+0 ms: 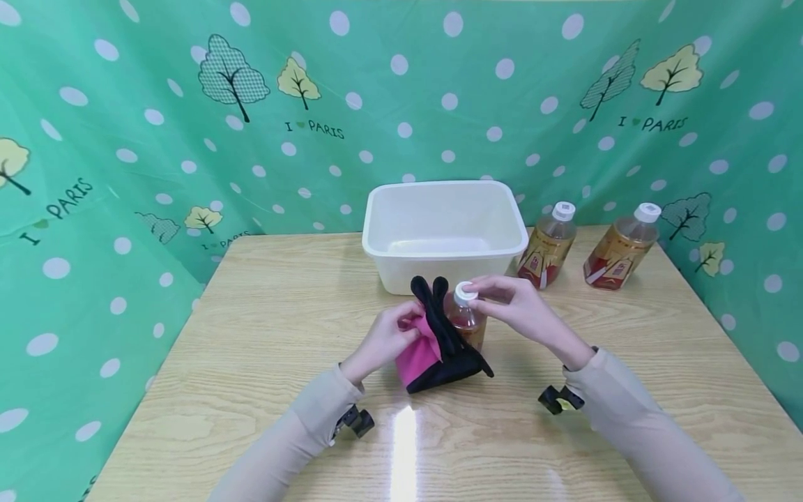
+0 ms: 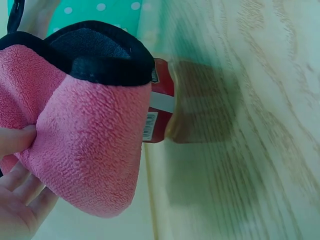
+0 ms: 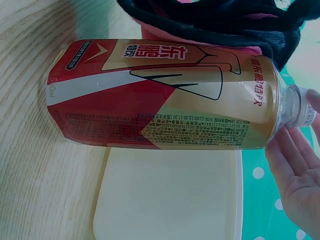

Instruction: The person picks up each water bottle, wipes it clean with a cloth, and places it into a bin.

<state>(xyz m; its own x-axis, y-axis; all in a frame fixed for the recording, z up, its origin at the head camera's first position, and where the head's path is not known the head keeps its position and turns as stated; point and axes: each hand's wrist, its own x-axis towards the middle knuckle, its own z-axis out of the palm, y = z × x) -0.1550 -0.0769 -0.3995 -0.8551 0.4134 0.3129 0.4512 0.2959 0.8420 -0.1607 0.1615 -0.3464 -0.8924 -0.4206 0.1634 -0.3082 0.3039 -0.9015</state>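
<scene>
My left hand (image 1: 384, 343) pinches the side of a small pink fleece bag (image 1: 417, 359) with black trim and black loop handles. In the left wrist view the bag's dark-lined mouth (image 2: 102, 44) gapes, and the thumb presses a fold into the pink fleece. Just right of it, a drink bottle (image 1: 470, 329) stands upright, partly hidden behind the bag's black edge. My right hand (image 1: 519, 308) grips this bottle by its white cap (image 1: 465, 293). Up close, its red and gold label (image 3: 165, 95) shows in the right wrist view, with the bag alongside.
Behind the hands stands a white plastic tub (image 1: 445, 261), near the table's back edge. Two more bottles of the same kind, a nearer one (image 1: 547, 247) and a farther right one (image 1: 621, 252), stand right of it. A green dotted curtain (image 1: 376, 125) hangs behind the wooden table (image 1: 276, 314).
</scene>
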